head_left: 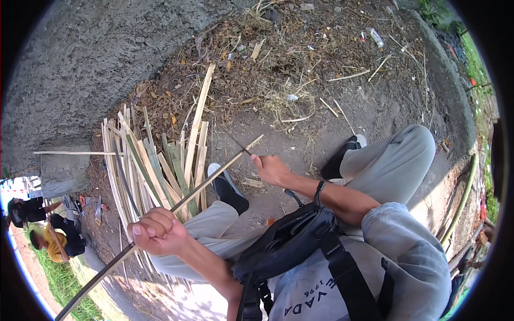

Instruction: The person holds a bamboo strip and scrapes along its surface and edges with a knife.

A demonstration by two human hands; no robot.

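My left hand (159,231) is closed in a fist around a long narrow bamboo strip (214,174), which runs from the lower left up toward the middle. The strip is dark on its lower part and pale near its upper end. My right hand (272,170) grips a knife whose thin dark blade (236,141) crosses the strip close to that end. The knife's handle is hidden inside my fingers. Beyond my left hand lies a pile of split bamboo strips (160,160), pale and greenish, fanned out on the ground.
My bent legs (393,155) frame the work, and a black bag (292,232) hangs across my front. A concrete slab (96,59) fills the upper left. Dry leaves and shavings (289,101) litter the ground ahead. Two other people (56,235) are at the far left.
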